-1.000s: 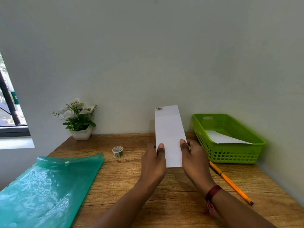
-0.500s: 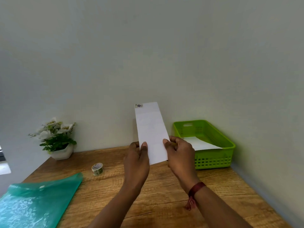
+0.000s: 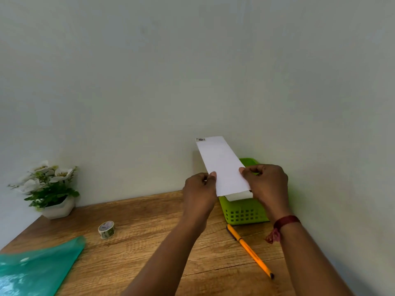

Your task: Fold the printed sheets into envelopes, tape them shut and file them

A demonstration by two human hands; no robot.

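we hold folded sheet (image 3: 222,165) upright above table (image 3: 149,231), in front of green basket (image 3: 243,212). left hand (image 3: 199,194) pinches its lower left edge, right hand (image 3: 266,184) pinches lower right edge. small sticker at top left corner. tape roll (image 3: 106,229), green folder (image 3: 38,268), orange pen (image 3: 249,251) lie on table; flower pot (image 3: 56,207) by wall.

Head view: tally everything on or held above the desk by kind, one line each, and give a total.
Paper sheets: 2, the folded sheet and the loose sheet
Green basket: 1
Tape roll: 1
Orange pen: 1
Teal folder: 1
Potted plant: 1
Total: 7
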